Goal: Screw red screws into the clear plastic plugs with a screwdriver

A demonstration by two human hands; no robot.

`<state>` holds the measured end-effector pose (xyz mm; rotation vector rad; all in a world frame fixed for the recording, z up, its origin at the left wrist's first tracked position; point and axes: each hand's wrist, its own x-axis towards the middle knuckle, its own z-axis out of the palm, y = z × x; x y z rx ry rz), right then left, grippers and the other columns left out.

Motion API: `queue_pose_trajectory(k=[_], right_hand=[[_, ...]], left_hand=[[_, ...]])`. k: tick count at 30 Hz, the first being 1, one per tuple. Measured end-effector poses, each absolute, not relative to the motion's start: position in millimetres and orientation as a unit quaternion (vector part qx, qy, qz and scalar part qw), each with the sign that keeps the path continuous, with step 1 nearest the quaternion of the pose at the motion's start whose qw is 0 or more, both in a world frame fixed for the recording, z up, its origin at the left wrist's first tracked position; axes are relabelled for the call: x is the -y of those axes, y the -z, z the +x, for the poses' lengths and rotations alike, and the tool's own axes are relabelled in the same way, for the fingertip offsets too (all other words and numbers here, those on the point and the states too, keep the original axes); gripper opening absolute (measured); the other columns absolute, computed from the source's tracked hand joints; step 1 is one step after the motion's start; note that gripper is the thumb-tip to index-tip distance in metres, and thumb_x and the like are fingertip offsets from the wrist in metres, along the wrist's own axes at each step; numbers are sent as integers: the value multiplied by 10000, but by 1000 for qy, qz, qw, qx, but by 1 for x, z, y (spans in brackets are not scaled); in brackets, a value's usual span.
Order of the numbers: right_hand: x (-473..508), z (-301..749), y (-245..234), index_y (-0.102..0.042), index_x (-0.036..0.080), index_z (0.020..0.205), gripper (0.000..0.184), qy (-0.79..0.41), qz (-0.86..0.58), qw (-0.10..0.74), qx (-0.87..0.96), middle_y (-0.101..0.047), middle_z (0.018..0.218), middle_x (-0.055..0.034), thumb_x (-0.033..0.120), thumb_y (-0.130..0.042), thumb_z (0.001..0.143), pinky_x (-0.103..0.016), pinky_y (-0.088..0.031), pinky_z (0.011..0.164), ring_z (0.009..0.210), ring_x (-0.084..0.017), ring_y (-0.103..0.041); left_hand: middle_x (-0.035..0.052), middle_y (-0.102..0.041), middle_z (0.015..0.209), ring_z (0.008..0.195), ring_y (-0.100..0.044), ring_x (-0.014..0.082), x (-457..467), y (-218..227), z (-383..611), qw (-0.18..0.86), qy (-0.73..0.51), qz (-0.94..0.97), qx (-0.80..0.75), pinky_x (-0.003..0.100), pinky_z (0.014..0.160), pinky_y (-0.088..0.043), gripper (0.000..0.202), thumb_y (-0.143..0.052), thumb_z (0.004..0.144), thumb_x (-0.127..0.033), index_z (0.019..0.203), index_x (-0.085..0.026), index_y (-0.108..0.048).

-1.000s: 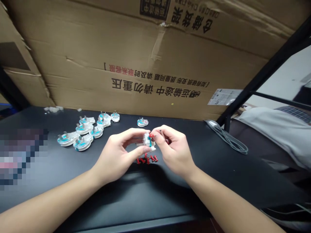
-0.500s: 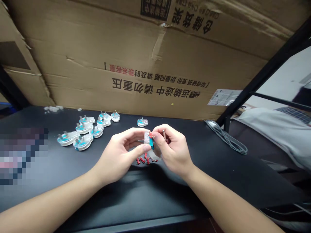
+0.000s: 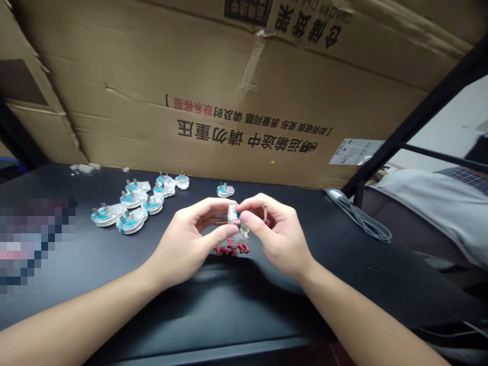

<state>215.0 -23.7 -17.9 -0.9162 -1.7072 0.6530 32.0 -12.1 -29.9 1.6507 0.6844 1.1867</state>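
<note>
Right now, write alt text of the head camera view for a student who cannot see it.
The left hand and right hand hold a small clear plug above small red parts on a black table. More clear plugs with metal prongs lie to the left, before a large cardboard box.

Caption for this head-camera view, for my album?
Left hand and right hand hold a clear plug housing above red parts.

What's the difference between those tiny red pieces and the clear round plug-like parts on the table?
The small red pieces are far smaller than the clear plug bodies. The red ones are solid-coloured; the plug bodies are see-through with teal inside and metal prongs. The red ones sit together below the hands; the plug bodies cluster further left. Both lie on the black table.
</note>
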Motion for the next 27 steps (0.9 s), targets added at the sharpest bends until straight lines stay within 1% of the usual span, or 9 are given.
queue_pose_trajectory(k=[2, 5, 8, 13, 17, 22, 24, 27], right_hand=[[24, 218, 18, -685, 192, 881, 87, -257, -367, 517, 729, -614, 771, 3, 275, -680, 853, -236, -378, 513, 571, -90, -457], [23, 221, 18, -702, 201, 886, 112, -213, -339, 501, 767, -613, 810, -2, 252, -745, 795, -244, -362, 509, 565, -85, -412], [21, 222, 19, -714, 213, 921, 151, -199, -331, 491, 781, -624, 839, -7, 208, -761, 777, -245, -369, 514, 580, -90, -417], [18, 223, 21, -727, 219, 910, 164, -193, -331, 490, 783, -630, 817, 4, 182, -787, 762, -247, -376, 527, 588, -91, -427], [19, 222, 22, -731, 219, 872, 131, -201, -339, 493, 776, -655, 813, 0, 217, -799, 760, -250, -373, 531, 594, -96, -444], [21, 219, 21, -738, 211, 847, 88, -237, -360, 489, 758, -674, 804, -11, 246, -778, 776, -250, -367, 514, 572, -93, -444], [21, 218, 20, -745, 205, 824, 51, -240, -372, 492, 750, -682, 782, -15, 251, -746, 802, -249, -380, 509, 562, -94, -466], [20, 217, 18, -738, 191, 801, 80, -230, -399, 503, 731, -680, 744, -13, 258, -709, 832, -246, -403, 512, 560, -98, -495]], left_hand=[[65, -737, 1148, 1062, -698, 214, 12, 30, 32, 483, -489, 671, -279, 317, 966, -560, 301, -750, 832, -276, 1112, -191, -677], [62, -750, 1100, 1056, -701, 221, 11, 29, 32, 487, -492, 663, -283, 330, 972, -557, 307, -760, 818, -281, 1099, -188, -678], [50, -761, 1057, 1019, -711, 217, 10, 27, 32, 499, -490, 655, -286, 325, 948, -565, 290, -775, 797, -276, 1061, -192, -687], [47, -761, 1015, 982, -714, 223, 7, 21, 31, 541, -452, 650, -284, 330, 909, -571, 214, -779, 782, -258, 970, -188, -704], [48, -758, 975, 955, -715, 228, 4, 18, 29, 561, -431, 643, -294, 358, 917, -568, 222, -802, 753, -262, 935, -179, -706], [48, -765, 968, 927, -727, 240, 0, 17, 24, 586, -401, 645, -282, 377, 886, -580, 259, -825, 712, -233, 939, -180, -713], [48, -768, 959, 919, -730, 239, -1, 18, 23, 583, -399, 650, -281, 373, 883, -581, 250, -821, 718, -227, 943, -180, -722], [52, -771, 999, 956, -726, 236, 1, 19, 24, 573, -405, 656, -277, 347, 897, -576, 239, -803, 744, -205, 971, -179, -732]])
